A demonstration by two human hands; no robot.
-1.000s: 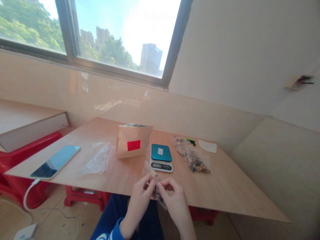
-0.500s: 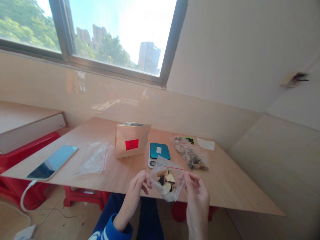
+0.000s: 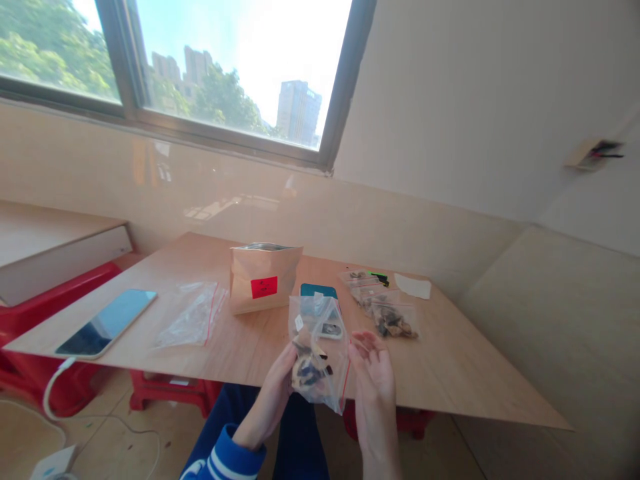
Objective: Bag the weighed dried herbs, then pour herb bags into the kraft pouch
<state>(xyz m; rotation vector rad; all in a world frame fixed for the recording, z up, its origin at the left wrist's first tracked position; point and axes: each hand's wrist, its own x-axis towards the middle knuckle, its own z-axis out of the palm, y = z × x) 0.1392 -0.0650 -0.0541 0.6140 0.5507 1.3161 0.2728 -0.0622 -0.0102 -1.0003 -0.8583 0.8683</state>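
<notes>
In front of me, above the table's near edge, is a clear zip bag (image 3: 320,373) with pale and dark dried slices in its left part. My left hand (image 3: 277,380) grips the bag's closed left end. My right hand (image 3: 371,363) pinches its red-striped zip edge with thumb and finger, the other fingers loosely curled. Behind the bag, partly covered by it, is a kitchen scale (image 3: 320,291) with a teal top. Left of the scale a brown stand-up pouch (image 3: 240,280) with a red label stands open at the top.
Several filled zip bags (image 3: 397,320) lie on the right, near a green-and-black item (image 3: 379,278) and a white paper piece (image 3: 413,287). Flat plastic bags (image 3: 187,317) and a phone (image 3: 107,323) on a white cable (image 3: 47,393) lie left. Red stools (image 3: 170,393) stand below the table.
The zip bag has turned, so its mouth now points right and its side faces me. My left hand has closed on its left end; my right hand has shifted left with the zip edge.
</notes>
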